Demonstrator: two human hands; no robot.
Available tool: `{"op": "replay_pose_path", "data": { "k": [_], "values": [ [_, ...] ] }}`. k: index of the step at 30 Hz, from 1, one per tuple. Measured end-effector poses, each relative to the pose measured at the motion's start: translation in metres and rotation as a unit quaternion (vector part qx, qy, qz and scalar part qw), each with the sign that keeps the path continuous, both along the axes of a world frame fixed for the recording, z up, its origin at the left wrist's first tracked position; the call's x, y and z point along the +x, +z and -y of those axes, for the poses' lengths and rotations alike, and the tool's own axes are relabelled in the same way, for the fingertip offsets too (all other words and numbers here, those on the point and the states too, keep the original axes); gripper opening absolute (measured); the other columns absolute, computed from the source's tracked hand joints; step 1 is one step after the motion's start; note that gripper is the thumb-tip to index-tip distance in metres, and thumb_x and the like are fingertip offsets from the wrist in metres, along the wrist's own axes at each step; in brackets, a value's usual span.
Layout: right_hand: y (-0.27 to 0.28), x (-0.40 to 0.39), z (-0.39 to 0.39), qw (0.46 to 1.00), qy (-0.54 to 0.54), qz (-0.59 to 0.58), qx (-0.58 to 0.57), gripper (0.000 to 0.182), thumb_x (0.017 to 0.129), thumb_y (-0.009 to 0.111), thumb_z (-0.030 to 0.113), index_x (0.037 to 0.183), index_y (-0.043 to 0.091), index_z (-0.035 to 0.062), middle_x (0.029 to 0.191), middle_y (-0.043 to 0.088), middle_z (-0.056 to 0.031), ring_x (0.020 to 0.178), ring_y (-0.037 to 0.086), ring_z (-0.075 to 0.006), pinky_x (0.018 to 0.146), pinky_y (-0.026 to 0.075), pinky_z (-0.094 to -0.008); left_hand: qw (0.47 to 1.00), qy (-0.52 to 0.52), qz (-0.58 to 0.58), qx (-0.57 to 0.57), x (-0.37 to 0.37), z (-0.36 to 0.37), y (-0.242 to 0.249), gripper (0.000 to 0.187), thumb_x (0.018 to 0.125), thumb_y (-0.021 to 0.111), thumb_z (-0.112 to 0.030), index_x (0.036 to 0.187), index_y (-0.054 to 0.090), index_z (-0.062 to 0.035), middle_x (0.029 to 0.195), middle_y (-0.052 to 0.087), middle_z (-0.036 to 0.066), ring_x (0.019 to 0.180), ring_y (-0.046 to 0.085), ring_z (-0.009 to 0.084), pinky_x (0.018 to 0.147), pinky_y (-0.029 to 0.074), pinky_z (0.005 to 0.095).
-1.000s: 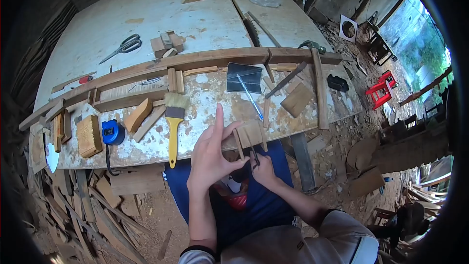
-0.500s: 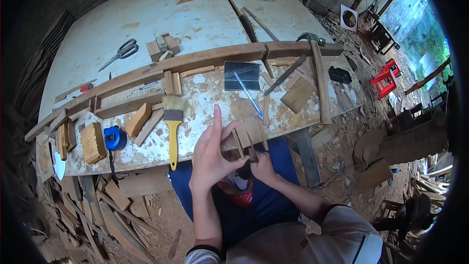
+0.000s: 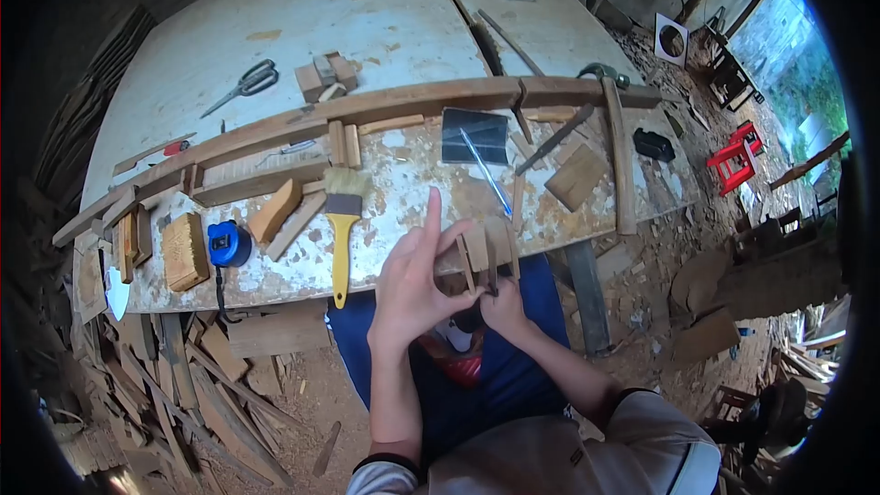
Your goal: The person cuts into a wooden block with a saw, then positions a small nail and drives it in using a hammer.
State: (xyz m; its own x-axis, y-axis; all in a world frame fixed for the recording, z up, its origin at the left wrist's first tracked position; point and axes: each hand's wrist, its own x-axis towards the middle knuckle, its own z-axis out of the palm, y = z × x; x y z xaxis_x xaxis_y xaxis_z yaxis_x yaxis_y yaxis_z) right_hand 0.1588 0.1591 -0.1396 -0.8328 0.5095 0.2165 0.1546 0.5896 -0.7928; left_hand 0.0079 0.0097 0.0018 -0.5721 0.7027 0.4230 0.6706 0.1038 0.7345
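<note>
Seen from above, looking down at two bare hands over a lap in blue cloth.

Ahead, a large pale workbench point(image 3: 302, 27), its near edge flaked with white paint and crossed by a long curved wooden rail point(image 3: 367, 110). Below and left of the bench, a heap of wood offcuts point(image 3: 183, 376) on the dirt floor. Far right, well apart, a red plastic stool point(image 3: 733, 160).

On the bench, from left: a ribbed wooden block point(image 3: 184, 250); just beside it a blue tape measure point(image 3: 228, 243); a wedge of wood point(image 3: 276, 210); a yellow-handled paintbrush point(image 3: 342, 220), bristles away, handle reaching the bench edge. Farther back, scissors point(image 3: 244, 85) near a cluster of small blocks point(image 3: 325, 76). Right of centre, a dark sheet point(image 3: 474, 135) with a thin blue stick point(image 3: 486, 177) lying across it.

No boxes, trays or other containers visible.

At the near bench edge, a small slatted wooden piece point(image 3: 486, 247), gripped by both hands. Left hand point(image 3: 417, 289) curled round its left end, index finger pointing straight up toward the bench. Right hand point(image 3: 502, 304) closed beneath it, pinching a thin dark tool point(image 3: 492, 273) against the slats.
</note>
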Motion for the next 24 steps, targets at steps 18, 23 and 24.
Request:
{"op": "replay_pose_path", "data": {
  "k": [18, 23, 24],
  "values": [
    [-0.006, 0.007, -0.002, 0.998, -0.004, 0.047, -0.035, 0.013, 0.101, 0.061, 0.006, 0.100, 0.070, -0.0033, 0.083, 0.067, -0.0315, 0.089, 0.068, -0.0524, 0.067, 0.053, -0.0546, 1.000, -0.001, 0.014, -0.003, 0.001, 0.002, 0.000, 0.142, 0.055, 0.098, -0.011, 0.173, 0.019, -0.0008, 0.135, 0.077, 0.008, 0.101, 0.065, 0.0317, 0.099, 0.054, 0.0385],
    [0.029, -0.001, 0.009, 0.999, 0.013, -0.013, -0.043, 0.017, 0.104, 0.060, 0.009, 0.099, 0.070, -0.0035, 0.081, 0.065, -0.0313, 0.083, 0.067, -0.0539, 0.062, 0.052, -0.0550, 1.000, -0.013, 0.024, 0.006, 0.006, 0.003, -0.006, 0.108, 0.056, 0.096, -0.011, 0.156, 0.059, -0.0090, 0.116, 0.078, 0.007, 0.094, 0.065, 0.0253, 0.091, 0.056, 0.0363],
    [0.018, 0.002, 0.006, 0.999, 0.004, 0.001, -0.047, 0.017, 0.104, 0.060, 0.010, 0.099, 0.070, -0.0031, 0.081, 0.066, -0.0312, 0.083, 0.067, -0.0539, 0.063, 0.052, -0.0544, 1.000, -0.013, 0.013, -0.001, 0.001, 0.003, -0.004, 0.102, 0.056, 0.096, -0.011, 0.153, 0.064, -0.0108, 0.112, 0.078, 0.007, 0.094, 0.065, 0.0248, 0.090, 0.057, 0.0360]
  ]
}}
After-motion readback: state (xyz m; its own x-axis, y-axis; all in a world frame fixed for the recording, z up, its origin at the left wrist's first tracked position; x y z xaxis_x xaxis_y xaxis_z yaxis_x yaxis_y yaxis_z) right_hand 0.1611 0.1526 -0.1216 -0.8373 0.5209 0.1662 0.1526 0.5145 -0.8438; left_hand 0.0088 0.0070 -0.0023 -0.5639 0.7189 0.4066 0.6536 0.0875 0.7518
